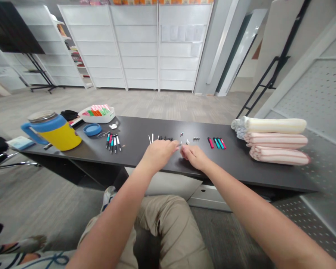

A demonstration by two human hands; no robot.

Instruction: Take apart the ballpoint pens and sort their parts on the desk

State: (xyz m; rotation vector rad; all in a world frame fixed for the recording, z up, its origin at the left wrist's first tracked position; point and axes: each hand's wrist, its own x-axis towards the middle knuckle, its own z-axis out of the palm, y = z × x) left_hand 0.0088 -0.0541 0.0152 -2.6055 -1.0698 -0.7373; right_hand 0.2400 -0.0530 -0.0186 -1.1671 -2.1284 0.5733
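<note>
My left hand and my right hand meet above the dark table, both with pinched fingers. A small pale piece, apparently a pen part, shows at my left fingertips; what my right fingers grip is hidden. Beyond my left hand lie thin white sticks and several black pen parts, partly covered by it. Tiny red and dark pieces and several small dark parts sit behind my right hand. Farther right are red pen barrels and teal ones. Several whole pens lie at left.
On the table's left stand a yellow and blue mug, a blue lid and a white basket of colourful packets. Rolled towels are stacked at right. White cabinets line the back; a perforated panel borders the right side.
</note>
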